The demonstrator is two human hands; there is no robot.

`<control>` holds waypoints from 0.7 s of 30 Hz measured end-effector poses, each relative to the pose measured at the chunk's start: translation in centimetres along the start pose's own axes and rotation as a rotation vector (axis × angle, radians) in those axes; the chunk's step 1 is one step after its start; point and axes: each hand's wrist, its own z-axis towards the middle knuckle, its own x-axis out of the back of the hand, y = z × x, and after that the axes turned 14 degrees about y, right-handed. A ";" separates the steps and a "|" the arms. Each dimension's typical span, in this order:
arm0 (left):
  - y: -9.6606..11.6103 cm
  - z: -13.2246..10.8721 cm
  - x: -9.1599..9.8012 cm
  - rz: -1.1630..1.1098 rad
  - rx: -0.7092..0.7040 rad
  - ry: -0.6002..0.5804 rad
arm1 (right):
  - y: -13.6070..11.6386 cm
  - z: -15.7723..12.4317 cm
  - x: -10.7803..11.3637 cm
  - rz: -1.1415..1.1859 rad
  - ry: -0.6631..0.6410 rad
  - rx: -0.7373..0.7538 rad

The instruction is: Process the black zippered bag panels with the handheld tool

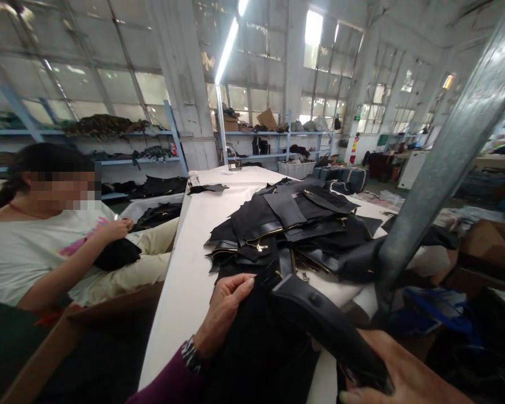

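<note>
My left hand (225, 308), in a purple sleeve with a patterned cuff, pinches the edge of a black garment piece (252, 348) above the white table (185, 314). My right hand (399, 376), at the lower right, grips a black leather panel (320, 325) with a round snap on it. The panel joins the dark cloth between my hands. Just beyond them lies a heap of black leather pieces with gold zippers (286, 224). The heap's near edge touches the held piece, and its lower layers are hidden.
A seated co-worker (54, 241) at the left holds a black piece in their lap. A galvanised steel post (441, 168) slants across the right foreground. Cardboard boxes (488, 247) stand to the right. Blue shelves (109, 134) with dark material line the back wall.
</note>
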 end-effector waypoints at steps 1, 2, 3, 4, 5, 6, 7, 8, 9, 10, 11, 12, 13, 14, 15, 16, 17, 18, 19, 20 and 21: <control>-0.2 -0.1 0.0 -0.008 0.003 -0.003 | -0.9 0.5 -0.3 0.050 -0.039 0.017; -0.4 -0.2 0.0 -0.019 0.004 -0.007 | -1.6 0.9 -0.7 0.099 -0.086 0.031; -0.5 -0.3 0.0 -0.031 0.002 -0.011 | -2.0 1.2 -1.0 0.144 -0.118 0.041; -0.8 -0.4 -0.1 -0.042 -0.002 -0.014 | -2.1 1.6 -1.3 0.174 -0.128 0.039; -1.0 -0.5 -0.3 -0.048 -0.004 -0.018 | -1.9 1.9 -1.6 0.191 -0.128 0.036; -1.3 -0.5 -0.5 -0.052 -0.003 -0.023 | -1.6 2.1 -1.9 0.201 -0.116 0.033; -1.7 -0.6 -0.7 -0.059 0.002 -0.024 | -1.2 2.4 -2.1 0.206 -0.111 0.036; -2.0 -0.6 -1.0 -0.070 0.011 -0.023 | -0.8 2.7 -2.2 0.207 -0.110 0.037; -2.4 -0.7 -1.3 -0.082 0.023 -0.021 | -0.4 3.0 -2.3 0.207 -0.109 0.032; -2.7 -0.7 -1.5 -0.094 0.035 -0.013 | -0.1 3.2 -2.2 0.205 -0.101 0.026; -3.0 -0.6 -1.8 -0.106 0.044 0.002 | 0.1 3.4 -2.1 0.197 -0.099 0.022; -3.2 -0.5 -1.9 -0.113 0.049 0.020 | 0.2 3.5 -1.8 0.186 -0.086 0.013; -3.4 -0.4 -2.0 -0.115 0.050 0.039 | 0.2 3.4 -1.5 0.172 -0.075 0.001; -3.5 -0.3 -2.1 -0.114 0.048 0.056 | 0.1 3.3 -1.2 0.156 -0.067 -0.015; -3.5 -0.1 -2.1 -0.112 0.045 0.069 | 0.0 3.0 -0.8 0.139 -0.071 -0.026; -3.5 0.0 -2.2 -0.110 0.042 0.076 | -0.1 2.7 -0.6 0.120 -0.069 -0.032; -3.5 0.1 -2.2 -0.107 0.039 0.076 | -0.2 2.4 -0.4 0.105 -0.067 -0.038; -3.6 0.2 -2.3 -0.104 0.037 0.069 | -0.2 2.2 -0.3 0.096 -0.071 -0.043; -3.6 0.2 -2.4 -0.102 0.035 0.060 | -0.2 2.0 -0.3 0.095 -0.072 -0.049; -3.7 0.1 -2.5 -0.099 0.036 0.050 | -0.1 2.0 -0.5 0.104 -0.076 -0.049; -3.9 0.1 -2.7 -0.097 0.040 0.042 | 0.1 2.1 -0.7 0.121 -0.086 -0.050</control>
